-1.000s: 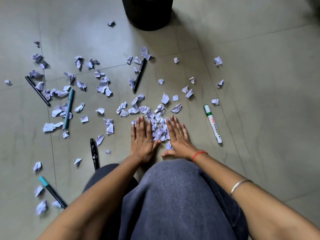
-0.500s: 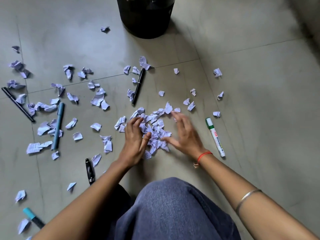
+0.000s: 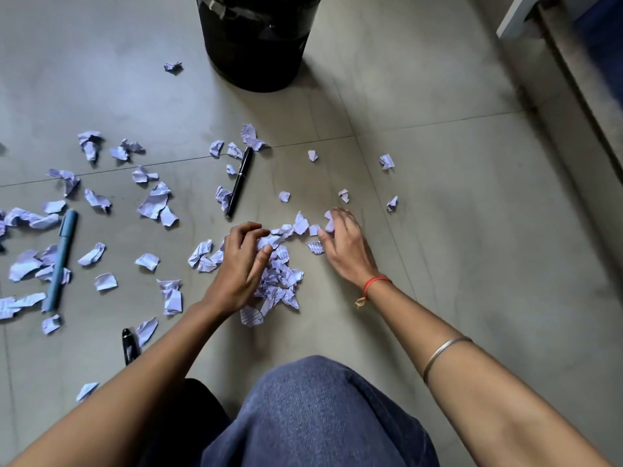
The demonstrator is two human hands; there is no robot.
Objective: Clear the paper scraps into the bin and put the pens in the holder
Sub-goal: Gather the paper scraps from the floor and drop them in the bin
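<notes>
Crumpled lilac paper scraps litter the grey floor, with a gathered pile (image 3: 281, 279) in front of my knee. My left hand (image 3: 241, 264) rests on the pile's left side, its fingers and thumb curled around some scraps. My right hand (image 3: 344, 244) lies spread on the floor to the right, its fingertips on a few loose scraps (image 3: 315, 229). The black bin (image 3: 256, 38) stands at the far centre. A black pen (image 3: 239, 182) lies beyond my left hand, a blue pen (image 3: 60, 261) at the left, and another black pen (image 3: 129, 345) beside my left forearm. No pen holder is in view.
More scraps (image 3: 153, 203) spread over the left half of the floor, and a few single ones (image 3: 386, 161) lie far right. My knee in blue jeans (image 3: 313, 412) fills the bottom centre. A wall base and furniture edge (image 3: 515, 18) run along the right.
Both hands have gone from lying flat together to working apart. The left has curled onto the pile and the right has reached out to the right. The view shifted right, and the green marker is out of sight.
</notes>
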